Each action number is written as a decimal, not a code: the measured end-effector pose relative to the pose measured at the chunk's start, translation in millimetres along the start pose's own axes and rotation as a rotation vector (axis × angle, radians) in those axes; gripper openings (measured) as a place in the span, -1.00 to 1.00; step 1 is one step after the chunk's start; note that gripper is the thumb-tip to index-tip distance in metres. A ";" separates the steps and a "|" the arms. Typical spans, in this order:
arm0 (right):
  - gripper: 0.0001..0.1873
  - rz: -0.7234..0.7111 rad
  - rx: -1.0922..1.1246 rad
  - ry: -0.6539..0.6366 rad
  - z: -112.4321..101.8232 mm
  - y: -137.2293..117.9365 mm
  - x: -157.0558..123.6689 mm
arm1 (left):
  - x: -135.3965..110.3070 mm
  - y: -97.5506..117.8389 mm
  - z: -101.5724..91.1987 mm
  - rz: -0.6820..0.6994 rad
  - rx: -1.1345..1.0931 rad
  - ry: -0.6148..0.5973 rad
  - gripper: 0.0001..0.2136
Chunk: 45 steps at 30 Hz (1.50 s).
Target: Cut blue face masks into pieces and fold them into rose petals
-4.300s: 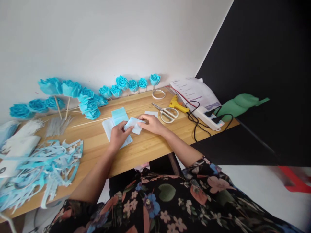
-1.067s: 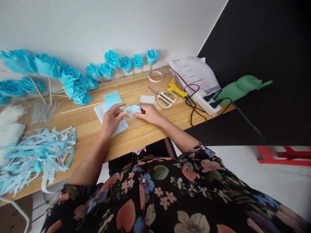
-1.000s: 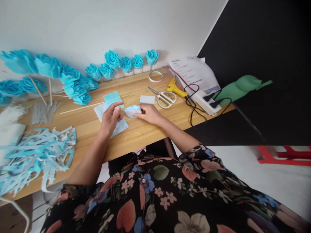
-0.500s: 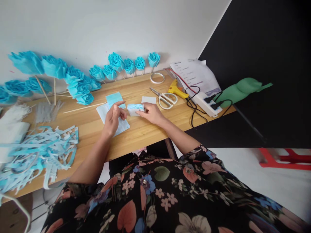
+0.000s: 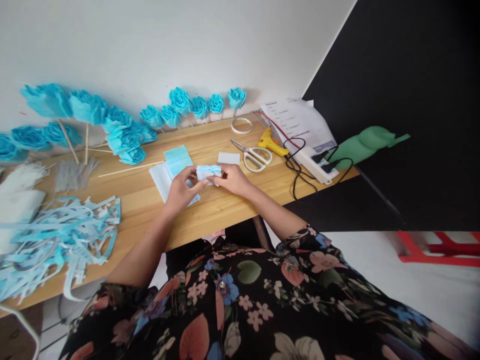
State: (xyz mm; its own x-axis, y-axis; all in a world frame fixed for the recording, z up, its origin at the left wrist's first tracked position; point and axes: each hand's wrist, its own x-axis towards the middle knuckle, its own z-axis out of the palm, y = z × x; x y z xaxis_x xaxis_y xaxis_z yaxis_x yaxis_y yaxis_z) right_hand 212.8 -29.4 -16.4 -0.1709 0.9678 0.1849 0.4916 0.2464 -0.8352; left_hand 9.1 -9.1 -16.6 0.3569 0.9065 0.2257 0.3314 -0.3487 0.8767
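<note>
Between my hands is a small folded piece of pale blue and white fabric (image 5: 209, 173), with layered, bright blue folds along its upper edge. My left hand (image 5: 183, 187) pinches its left end, thumb in front. The right end is gripped by my right hand (image 5: 234, 179), and the fingers behind the fabric are hidden. Blue fabric pieces (image 5: 178, 159) and a pale sheet (image 5: 160, 180) lie under and beyond my left hand. A small white card (image 5: 228, 158) rests just past my right hand, with scissors (image 5: 255, 157) to its right.
Blue fabric roses (image 5: 180, 100) on sticks line the wall. A pile of cut strips (image 5: 71, 235) covers the table's left side. At right are a yellow glue gun (image 5: 272, 142), a tape roll (image 5: 242, 125), papers (image 5: 296, 120), a power strip (image 5: 317, 165) with black cables, and a green object (image 5: 369, 145).
My left hand has moved right and closed on the left end of the folded fabric. My right hand still holds the other end.
</note>
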 end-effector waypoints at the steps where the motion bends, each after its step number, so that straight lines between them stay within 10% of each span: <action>1: -0.70 0.005 0.025 -0.018 0.1 -0.3 -0.3 | -0.2 0.7 0.8 -0.006 0.013 0.001 -0.70; 13: -0.45 0.007 0.260 -0.135 -11.9 -4.3 3.4 | -3.4 1.9 0.8 -0.113 -0.213 0.026 -0.74; 24: -0.72 -0.056 0.160 -0.047 -14.2 -23.5 19.6 | -0.5 6.1 -4.2 -0.158 -0.262 0.103 -0.78; 34: -0.67 0.039 0.269 -0.004 -16.2 3.7 29.3 | 0.8 5.2 -2.0 -0.209 -0.442 -0.027 -0.26; 45: -0.75 -0.133 0.199 0.142 -16.7 -4.8 17.9 | -1.9 5.2 -3.4 -0.115 -0.357 0.044 -0.60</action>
State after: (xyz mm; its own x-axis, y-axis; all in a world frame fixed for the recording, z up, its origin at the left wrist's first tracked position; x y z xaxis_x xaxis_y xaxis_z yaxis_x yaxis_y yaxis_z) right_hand 221.6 -12.4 -0.4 -0.0941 0.9286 0.3590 0.2928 0.3704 -0.8815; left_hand 7.2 -11.8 -11.0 0.2949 0.9469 0.1281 0.0388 -0.1458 0.9885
